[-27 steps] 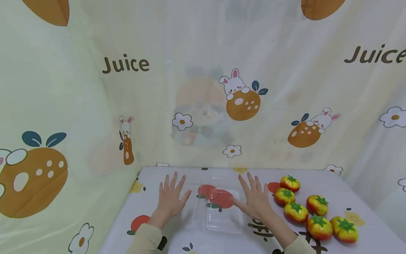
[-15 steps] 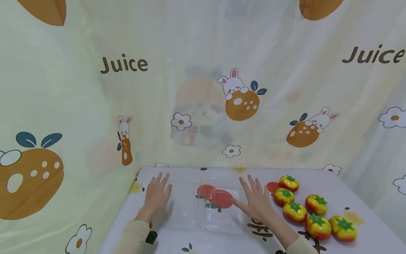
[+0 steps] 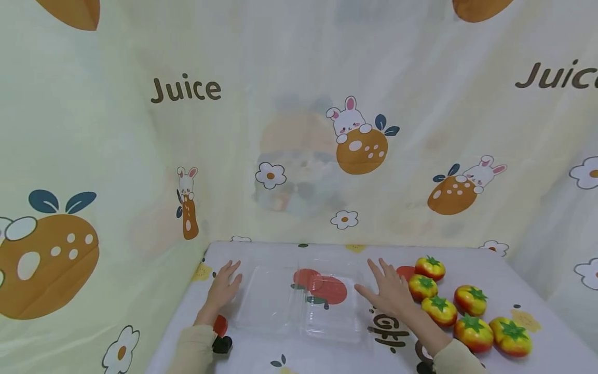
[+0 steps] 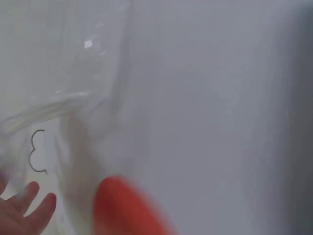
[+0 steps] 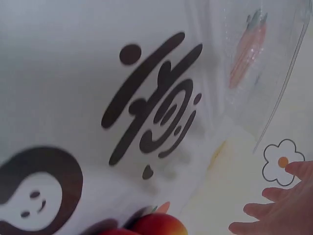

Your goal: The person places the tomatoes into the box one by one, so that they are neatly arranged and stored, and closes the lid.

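Hands flank a clear plastic clamshell container lying opened flat on the white printed tablecloth, its two shallow halves side by side so both face up and the red fruit print of the cloth shows through the plastic. The left hand lies on the cloth just beside the container's left half, fingers straight and relaxed, palm down, holding nothing; whether a fingertip actually touches the plastic rim cannot be told from the head view. In the left wrist view only its fingertips show at the lower corner, with the transparent edge blurred above them. The right hand sits on the other side, between the container's right half and the toy fruit, fingers spread wide and flat, thumb angled towards the tray edge, also gripping nothing. Six glossy yellow-and-red toy tomatoes with green stalk caps lie clustered to the right of that hand, near it, well apart from the container. Both forearms in pale beige sleeves come in low from the bottom edge. Behind the table hangs a cream cartoon curtain with rabbits and the word Juice.
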A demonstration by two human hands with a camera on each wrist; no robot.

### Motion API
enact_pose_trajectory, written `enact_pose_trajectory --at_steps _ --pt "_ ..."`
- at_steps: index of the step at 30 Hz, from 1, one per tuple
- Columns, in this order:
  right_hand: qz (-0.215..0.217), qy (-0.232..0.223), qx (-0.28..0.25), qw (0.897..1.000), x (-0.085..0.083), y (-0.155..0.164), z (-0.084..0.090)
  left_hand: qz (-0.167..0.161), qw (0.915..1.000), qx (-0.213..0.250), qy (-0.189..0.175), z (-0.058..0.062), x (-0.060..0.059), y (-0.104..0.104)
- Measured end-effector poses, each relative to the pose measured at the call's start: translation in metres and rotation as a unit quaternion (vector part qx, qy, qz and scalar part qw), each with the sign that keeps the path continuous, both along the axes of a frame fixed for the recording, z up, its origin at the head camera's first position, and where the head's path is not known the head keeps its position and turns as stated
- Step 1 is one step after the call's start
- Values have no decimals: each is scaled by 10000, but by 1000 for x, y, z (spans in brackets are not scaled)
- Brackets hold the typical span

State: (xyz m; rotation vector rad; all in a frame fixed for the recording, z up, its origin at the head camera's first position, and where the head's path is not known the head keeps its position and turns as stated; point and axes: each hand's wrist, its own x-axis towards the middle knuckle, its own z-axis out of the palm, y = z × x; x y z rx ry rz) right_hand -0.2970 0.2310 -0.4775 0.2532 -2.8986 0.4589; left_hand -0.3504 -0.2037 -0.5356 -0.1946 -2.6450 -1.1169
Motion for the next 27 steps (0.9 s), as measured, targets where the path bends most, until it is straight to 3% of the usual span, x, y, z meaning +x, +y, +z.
enact_pose_trajectory --at_steps 4,14,17,19,24,27 --pt "22 14 61 10000 -12 14 5 71 9995 303 -7 -6 2 1" --pt "15 -236 138 9996 -52 75 24 -448 9969 568 321 -13 7 3" --pt "-39 -488 12 9988 -60 96 27 -719 9948 718 101 -16 10 5" --pt "-168 -821 -151 9964 -63 108 27 -852 9947 572 -81 -17 14 5" --pt "-722 -1715 -623 9806 -67 140 30 -874 9958 200 -189 -20 21 3" --pt "-947 -1899 -718 9746 -67 160 32 -910 9953 286 -194 -18 21 4"
